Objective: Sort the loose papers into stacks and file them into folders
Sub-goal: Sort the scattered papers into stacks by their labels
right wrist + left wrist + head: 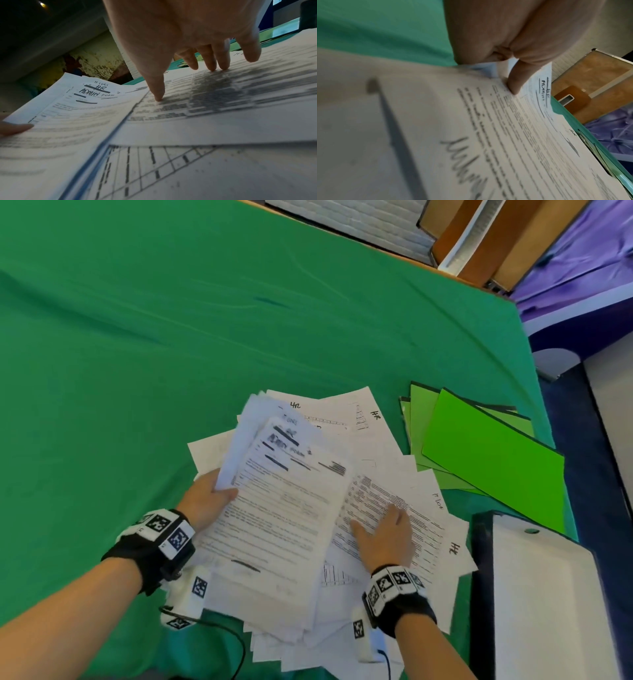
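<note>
A loose heap of white printed papers (387,446) lies on the green cloth. My left hand (209,498) grips a small stack of sheets (284,508) by its left edge, thumb on top, and holds it lifted over the heap. In the left wrist view the thumb (518,81) presses the top sheet (488,135). The stack's top page (72,115) carries handwritten "HR ADMIN". My right hand (387,535) lies flat with straight fingers (212,59) on a densely printed sheet (414,525) (240,92) of the heap. Green folders (493,460) lie to the right of the papers.
A green cloth (171,337) covers the table, with bare cloth behind and left of the papers. A white binder with dark edges (541,604) lies at the right front. Beyond the table's far right edge stand brown boards (496,237) and a purple cloth (589,261).
</note>
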### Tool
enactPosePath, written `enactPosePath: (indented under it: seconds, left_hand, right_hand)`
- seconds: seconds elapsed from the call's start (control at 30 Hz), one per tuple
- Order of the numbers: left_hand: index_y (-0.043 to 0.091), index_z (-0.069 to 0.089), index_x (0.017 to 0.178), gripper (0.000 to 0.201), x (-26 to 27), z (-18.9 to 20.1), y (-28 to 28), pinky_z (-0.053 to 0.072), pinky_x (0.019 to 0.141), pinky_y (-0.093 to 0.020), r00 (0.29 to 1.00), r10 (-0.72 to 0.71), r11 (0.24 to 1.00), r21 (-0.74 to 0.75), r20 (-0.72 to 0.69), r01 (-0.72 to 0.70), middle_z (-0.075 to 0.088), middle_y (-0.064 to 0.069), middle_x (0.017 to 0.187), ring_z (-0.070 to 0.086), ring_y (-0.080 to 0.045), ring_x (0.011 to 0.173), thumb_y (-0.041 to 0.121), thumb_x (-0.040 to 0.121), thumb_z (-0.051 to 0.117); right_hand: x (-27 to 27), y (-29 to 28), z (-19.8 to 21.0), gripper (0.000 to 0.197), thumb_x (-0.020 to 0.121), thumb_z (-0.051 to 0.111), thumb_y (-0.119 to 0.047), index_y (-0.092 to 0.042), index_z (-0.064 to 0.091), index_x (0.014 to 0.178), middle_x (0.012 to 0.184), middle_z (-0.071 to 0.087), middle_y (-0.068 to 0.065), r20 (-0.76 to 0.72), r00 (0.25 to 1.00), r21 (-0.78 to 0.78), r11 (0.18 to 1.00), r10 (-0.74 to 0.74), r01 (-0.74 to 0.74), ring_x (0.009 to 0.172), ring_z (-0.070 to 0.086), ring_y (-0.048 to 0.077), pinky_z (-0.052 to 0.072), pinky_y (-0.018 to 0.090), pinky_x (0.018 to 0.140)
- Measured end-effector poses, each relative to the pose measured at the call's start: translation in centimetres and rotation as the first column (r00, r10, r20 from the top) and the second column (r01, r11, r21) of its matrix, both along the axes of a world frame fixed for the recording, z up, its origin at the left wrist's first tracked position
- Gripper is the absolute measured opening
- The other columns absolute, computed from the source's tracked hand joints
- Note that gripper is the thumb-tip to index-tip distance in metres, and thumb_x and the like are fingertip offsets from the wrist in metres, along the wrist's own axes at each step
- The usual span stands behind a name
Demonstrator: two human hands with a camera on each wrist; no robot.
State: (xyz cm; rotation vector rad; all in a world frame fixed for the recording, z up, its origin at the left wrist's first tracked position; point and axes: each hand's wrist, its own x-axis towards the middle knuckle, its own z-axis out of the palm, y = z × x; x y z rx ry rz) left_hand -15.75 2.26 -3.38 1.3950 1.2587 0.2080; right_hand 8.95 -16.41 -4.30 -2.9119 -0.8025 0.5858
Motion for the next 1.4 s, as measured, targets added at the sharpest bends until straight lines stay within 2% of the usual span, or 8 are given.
enactPosePath:
  seconds: [0.2,0.4,0.63,0.83,0.93,1.17,1.3,1.4]
  left_hand:
    - [0.017,0.053,0.133,0.036,-0.4,1.1,1.6,0.046,0.096,-0.042,0.996,0.084,0.996,-0.031,-0.009,-0.084,0.064,-0.004,0.120,0.060,-0.029,0.110,0.004,0.099,0.048]
    - [0.015,0.057,0.131,0.033,-0.3,0.8,1.5,0.048,0.097,-0.046,0.987,0.163,0.981,-0.107,0.006,-0.161,0.065,-0.007,0.123,0.062,-0.030,0.109,0.006,0.101,0.046]
    - [0.014,0.056,0.133,0.034,-0.4,1.3,2.1,0.047,0.100,-0.048,0.980,0.199,0.976,-0.096,0.009,-0.197,0.064,-0.008,0.126,0.061,-0.031,0.111,0.008,0.102,0.044]
    - [0.018,0.055,0.135,0.036,-0.6,1.3,2.0,0.045,0.102,-0.052,0.975,0.221,0.970,-0.100,0.002,-0.220,0.063,-0.005,0.129,0.060,-0.030,0.114,0.010,0.102,0.043]
    - [0.019,0.055,0.134,0.035,-0.4,1.4,1.4,0.045,0.102,-0.051,0.971,0.237,0.965,-0.116,0.003,-0.235,0.063,-0.003,0.125,0.059,-0.030,0.113,0.011,0.102,0.043]
    - [0.020,0.059,0.126,0.030,-0.8,1.6,1.3,0.053,0.088,-0.044,0.966,0.255,0.959,-0.136,0.036,-0.248,0.069,-0.003,0.113,0.067,-0.027,0.100,0.012,0.101,0.045]
    - [0.016,0.060,0.122,0.025,-0.7,1.7,1.2,0.053,0.091,-0.050,0.980,0.188,0.973,-0.146,0.059,-0.178,0.071,-0.006,0.113,0.069,-0.028,0.098,0.011,0.100,0.049]
    - [0.019,0.063,0.118,0.026,0.2,1.7,0.0,0.055,0.083,-0.039,0.980,0.156,0.978,-0.162,0.122,-0.135,0.073,0.001,0.105,0.071,-0.020,0.095,0.007,0.100,0.048]
  right_hand:
    - [-2.3,1.1,-0.3,0.131,0.057,0.048,-0.092,-0.028,-0.017,0.151,0.157,-0.025,-0.007,-0.211,0.894,-0.023,0.913,0.394,-0.407,0.146,-0.018,0.024,0.003,0.064,0.112]
    - [-1.5,-0.1,-0.5,0.089,0.088,0.036,-0.070,-0.026,-0.004,0.154,0.149,-0.023,-0.017,-0.111,0.856,0.005,0.862,0.504,-0.507,0.149,-0.006,0.018,0.016,0.053,0.117]
    - [-0.4,-2.8,-0.6,0.110,0.072,0.034,-0.086,-0.029,-0.022,0.147,0.153,-0.032,-0.012,-0.168,0.788,-0.070,0.790,0.593,-0.609,0.143,-0.024,0.013,0.005,0.055,0.116]
    - [-2.0,-3.4,-0.6,0.080,0.088,0.046,-0.059,-0.028,0.012,0.153,0.160,0.015,-0.002,-0.077,0.754,0.010,0.757,0.653,-0.654,0.147,0.019,0.025,0.024,0.048,0.115]
    - [-3.2,-3.1,-0.5,0.080,0.071,0.077,-0.023,-0.018,0.036,0.139,0.127,0.062,0.005,0.086,0.761,0.080,0.757,0.644,-0.649,0.102,0.068,0.020,0.057,0.030,0.076]
    - [1.3,-1.2,4.7,0.032,0.094,0.051,-0.016,-0.021,0.049,0.125,0.103,0.065,-0.003,0.198,0.964,0.186,0.958,0.180,-0.217,0.081,0.059,0.016,0.050,0.030,0.075]
    - [2.6,-0.1,8.7,0.008,0.087,0.060,-0.011,-0.016,0.062,0.093,0.077,0.058,-0.005,0.273,0.962,0.583,0.799,-0.019,-0.149,0.074,0.058,0.024,0.039,0.029,0.066]
    - [1.8,0.8,10.3,0.024,0.072,0.064,0.002,-0.018,0.062,0.083,0.087,0.064,-0.006,0.306,0.928,0.728,0.576,0.214,-0.373,0.089,0.058,0.022,0.045,0.047,0.081]
